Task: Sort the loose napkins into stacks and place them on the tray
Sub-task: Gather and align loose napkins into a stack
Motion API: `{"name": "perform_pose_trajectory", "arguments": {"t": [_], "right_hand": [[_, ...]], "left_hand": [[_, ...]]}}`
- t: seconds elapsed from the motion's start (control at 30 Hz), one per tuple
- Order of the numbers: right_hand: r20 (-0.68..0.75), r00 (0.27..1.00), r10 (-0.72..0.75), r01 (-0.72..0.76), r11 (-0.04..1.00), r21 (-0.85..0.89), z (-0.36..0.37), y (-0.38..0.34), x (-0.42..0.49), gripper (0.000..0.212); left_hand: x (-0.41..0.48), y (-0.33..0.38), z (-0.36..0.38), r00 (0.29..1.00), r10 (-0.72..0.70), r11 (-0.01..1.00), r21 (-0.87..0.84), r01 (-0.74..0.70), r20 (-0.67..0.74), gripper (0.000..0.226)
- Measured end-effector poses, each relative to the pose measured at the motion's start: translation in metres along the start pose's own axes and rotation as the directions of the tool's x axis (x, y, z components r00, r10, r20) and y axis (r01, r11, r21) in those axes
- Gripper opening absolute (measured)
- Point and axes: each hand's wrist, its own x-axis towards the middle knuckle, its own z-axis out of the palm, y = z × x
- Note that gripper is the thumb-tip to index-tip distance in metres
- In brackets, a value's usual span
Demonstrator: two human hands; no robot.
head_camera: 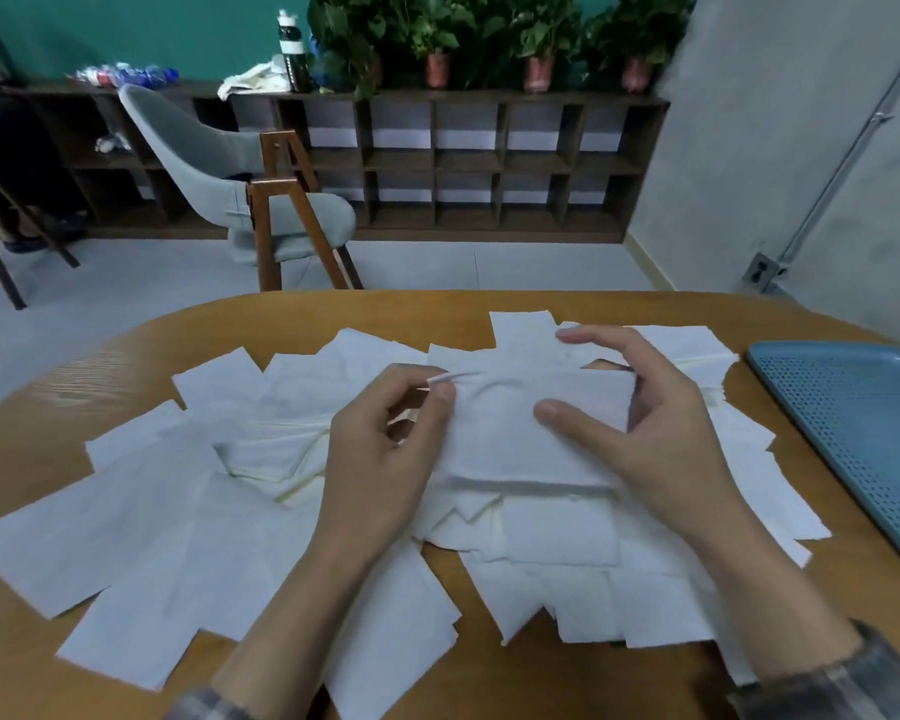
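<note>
Several loose white napkins [141, 517] lie scattered and overlapping across the wooden table [489, 683]. Both hands hold one folded napkin [505, 439] just above the pile at the centre. My left hand [385, 449] pinches its upper left corner between thumb and fingertips. My right hand [640, 418] grips its right edge, thumb on top and fingers curved over the far side. A blue perforated tray [863, 423] sits at the right edge of the table, nothing visible on it.
A grey chair with wooden legs [261, 200] stands beyond the table's far edge. A dark cubby shelf [463, 163] with potted plants and a bottle lines the back wall. A grey wall [801, 148] rises at the right.
</note>
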Motion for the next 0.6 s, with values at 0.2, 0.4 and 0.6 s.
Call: {"name": "perform_pose_trajectory", "arguments": {"t": [0.2,0.4,0.6], "right_hand": [[0.026,0.999,0.040,-0.045,0.974,0.222,-0.001,0.015,-0.001,0.034],[-0.072,0.993,0.095,-0.084,0.987,0.139,-0.007,0.028,-0.001,0.027],[-0.169,0.977,0.127,-0.115,0.990,0.081,-0.010,0.032,0.000,0.023]], "left_hand": [[-0.001,-0.003,0.002,1.000,-0.022,0.998,-0.052,0.021,-0.022,0.017],[-0.009,-0.012,0.004,0.997,-0.009,1.000,0.028,0.011,-0.073,0.018],[-0.023,-0.016,0.007,0.966,0.167,0.912,0.341,-0.228,0.199,0.031]]}}
